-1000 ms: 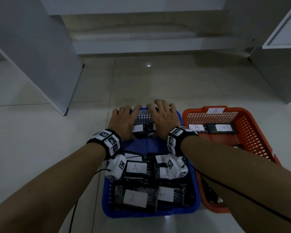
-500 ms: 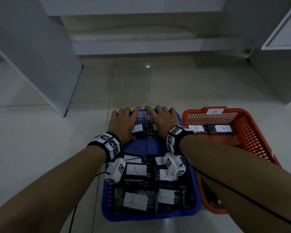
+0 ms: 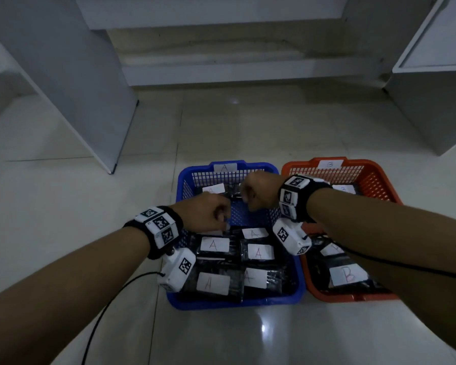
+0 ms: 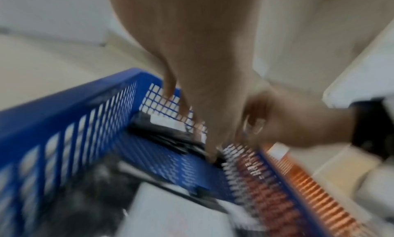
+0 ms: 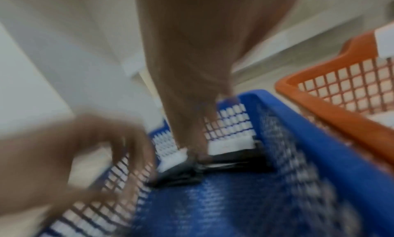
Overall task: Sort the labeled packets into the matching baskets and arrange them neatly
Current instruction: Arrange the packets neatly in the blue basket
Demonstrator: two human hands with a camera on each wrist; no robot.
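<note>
Two baskets are seen side by side on a tiled floor [image 3: 63, 233]: a blue basket [image 3: 237, 302], tagged A on its far rim, w/ an orange basket [image 3: 353, 297], tagged B, touching or just beside it on the right. Black packets w/ white A labels are laid in the near half of the blue basket, e.g. one near-left packet [image 3: 213, 283] and one beside it [image 3: 256, 278]; further A packets [image 3: 213, 245] are set in rows behind them. A bare strip of blue mesh is left across the middle, and one more A packet [image 3: 214, 188] is lodged against the far wall. In the orange basket a B packet [image 3: 348, 275] is seen at the near end; others are mostly hidden by the right forearm. The left hand [image 3: 204, 216] is held over the middle of the blue basket, fingers curled downward; nothing is seen in it, but wrist views are blurred, so grip cannot be told for sure. The right hand [image 3: 259, 191] is held over the far part of the same basket, fingers also curled under; whether the far packet's edge is pinched cannot be told. White cabinet panels [image 3: 71, 83] are seen beyond.
</note>
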